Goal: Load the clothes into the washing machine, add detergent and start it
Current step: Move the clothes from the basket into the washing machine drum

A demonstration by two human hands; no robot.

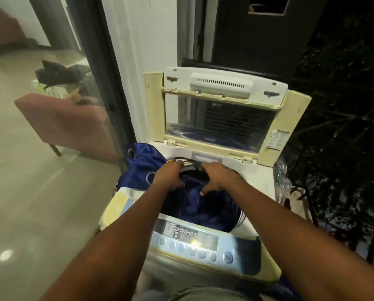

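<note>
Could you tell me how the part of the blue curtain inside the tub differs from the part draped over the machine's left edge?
The part in the tub is bunched, dark, and pressed by both hands. The part over the edge hangs outside, looks brighter, and shows metal eyelets. Both are the same glossy blue fabric.

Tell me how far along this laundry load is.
Done: the lid is up. In hand: left hand and right hand press blue fabric into the drum, but part still hangs over the left rim. Left: detergent, none visible, then starting at the control panel.
</note>
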